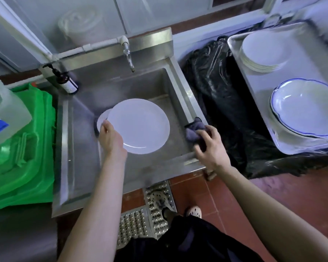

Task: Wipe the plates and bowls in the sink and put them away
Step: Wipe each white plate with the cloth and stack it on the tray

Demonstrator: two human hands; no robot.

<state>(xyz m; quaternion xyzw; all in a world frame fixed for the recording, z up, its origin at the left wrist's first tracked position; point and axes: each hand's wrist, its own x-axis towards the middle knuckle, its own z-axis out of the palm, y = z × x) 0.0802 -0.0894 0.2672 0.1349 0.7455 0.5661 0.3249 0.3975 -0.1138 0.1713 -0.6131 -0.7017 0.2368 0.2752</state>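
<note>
over a stainless-steel sink (178, 87), we see a person's left hand (110, 137) holding a round white plate (138, 125) by its near-left rim, thumb on the upper face, the rest of the grip curled under the edge. the plate is smooth, glossy and shallow, raised above the basin and tilted, its face turned up toward the camera and its far edge toward the tap (128, 55). just behind its left edge a second white dish (102, 118) peeks out lower in the basin; we cannot tell whether it is a plate or a bowl.

the right hand (210, 146) rests at the sink's right rim, its fingers curled onto a crumpled grey-purple cloth (195, 129) lying on that rim; the grip pinches the cloth's soft folds.

to the right, on a metal tray (254, 95), stands a stack of plain white plates (261, 53) and, nearer, a stack of scallop-edged white bowls (303, 108) with thin blue rims. between sink and tray hangs a shiny black plastic bag (222, 91). at the sink's back left corner stands a dark pump bottle (66, 80), and to the left lies a green plastic lid (23, 148). the floor (273, 191) is of red tiles.
</note>
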